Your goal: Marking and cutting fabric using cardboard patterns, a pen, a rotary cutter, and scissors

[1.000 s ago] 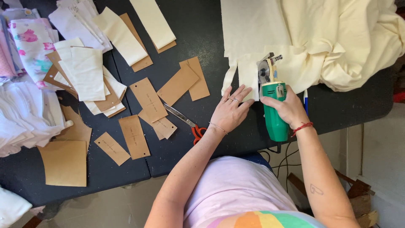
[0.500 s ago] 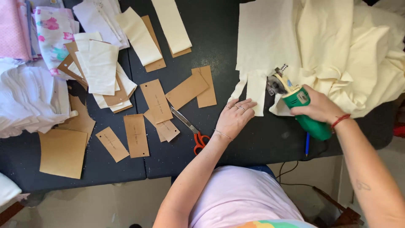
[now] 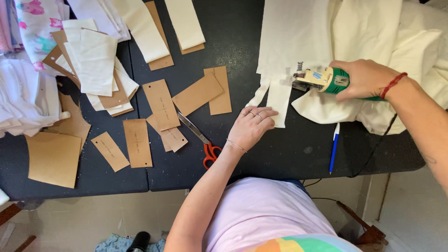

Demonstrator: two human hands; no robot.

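My right hand grips a green electric fabric cutter, held sideways with its blade end pointing left over cream fabric. The fabric's near edge is cut into narrow strips. My left hand rests flat on the black table, fingertips on the lower end of one strip. Red-handled scissors lie just left of that hand.
Several brown cardboard templates lie spread over the table's left half. Stacks of cut cream pieces and white cloth sit at the left. A blue pen lies near the front edge. The cutter's black cord trails off the table.
My right hand has lifted the cutter from upright to lying sideways and swung it right over the fabric. My left hand has stayed on the fabric strip.
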